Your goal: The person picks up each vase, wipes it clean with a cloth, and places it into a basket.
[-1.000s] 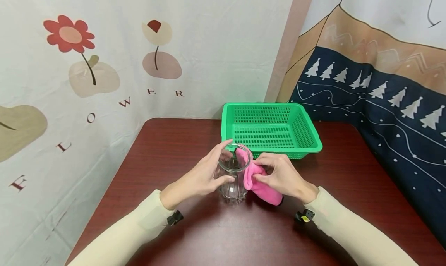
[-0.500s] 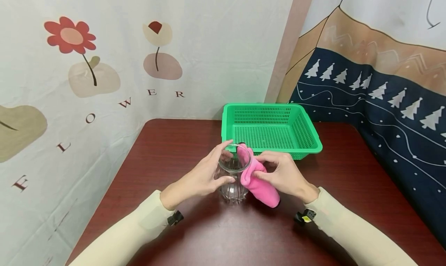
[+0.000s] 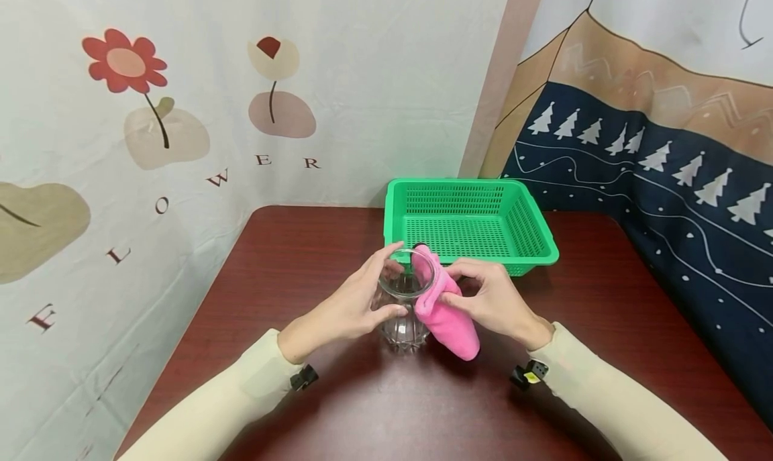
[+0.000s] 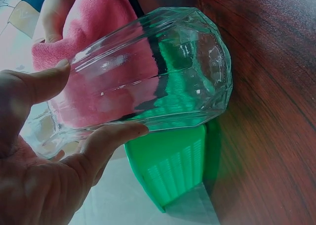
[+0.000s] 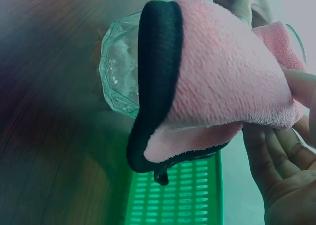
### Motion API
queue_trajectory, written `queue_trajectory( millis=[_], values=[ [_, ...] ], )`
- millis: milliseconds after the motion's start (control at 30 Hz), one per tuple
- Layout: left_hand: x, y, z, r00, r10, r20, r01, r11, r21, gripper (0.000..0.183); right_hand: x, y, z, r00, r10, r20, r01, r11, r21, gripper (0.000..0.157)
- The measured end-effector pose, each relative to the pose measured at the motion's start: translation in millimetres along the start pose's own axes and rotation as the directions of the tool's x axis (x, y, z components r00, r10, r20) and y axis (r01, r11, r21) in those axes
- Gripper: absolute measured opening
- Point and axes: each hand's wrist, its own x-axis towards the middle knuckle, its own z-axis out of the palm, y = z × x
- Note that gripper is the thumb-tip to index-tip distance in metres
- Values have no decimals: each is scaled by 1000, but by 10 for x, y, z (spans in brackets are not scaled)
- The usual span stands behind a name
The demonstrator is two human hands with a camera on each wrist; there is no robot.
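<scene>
A clear glass jar [image 3: 403, 327] with a round rim and faceted lower body stands upright in the head view. My left hand [image 3: 353, 306] grips its left side, thumb in front and fingers behind. In the left wrist view, pink shows through the jar's glass [image 4: 197, 72]. My right hand [image 3: 495, 306] pinches a pink cloth [image 3: 449, 327] between thumb and fingers. That cloth lies against the jar's right side and over its rim, and its lower end hangs down. The right wrist view shows the fluffy cloth [image 5: 222, 67] with a black edge, partly covering the jar [image 5: 118, 67].
Behind the jar, a green plastic basket [image 3: 546, 246] with slotted walls stands on the dark red wooden table [image 3: 290, 260]. A pale printed curtain [image 3: 374, 85] hangs behind and to the left, and a dark one with white trees [image 3: 676, 226] to the right.
The right hand has shifted slightly up, and the cloth's hanging end has swung left. More cloth now shows at the jar's rim. The left hand and jar have stayed put.
</scene>
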Motion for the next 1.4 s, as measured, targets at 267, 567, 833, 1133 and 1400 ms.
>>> queue_trajectory(
  millis=[267, 567, 833, 1133, 1400],
  values=[
    [4, -4, 5, 1000, 0, -4, 0, 1000, 8, 108, 13, 8, 24, 1000, -7, 10, 7, 1000, -18, 31],
    [9, -6, 4, 1000, -14, 6, 14, 1000, 4, 108, 20, 20, 27, 998, -48, 33, 50, 996, -67, 32],
    [8, -6, 0, 1000, -21, 11, 21, 1000, 4, 108, 13, 36, 53, 996, -62, 68, 71, 989, -133, 30],
    [16, -13, -6, 1000, -24, 12, 24, 1000, 6, 108, -2, 57, 72, 992, -31, 124, 57, 975, -213, 29],
    [24, -22, -16, 1000, -19, 13, 19, 1000, 1, 108, -10, 147, 105, 985, -15, 172, 63, 958, -278, 29]
  ],
)
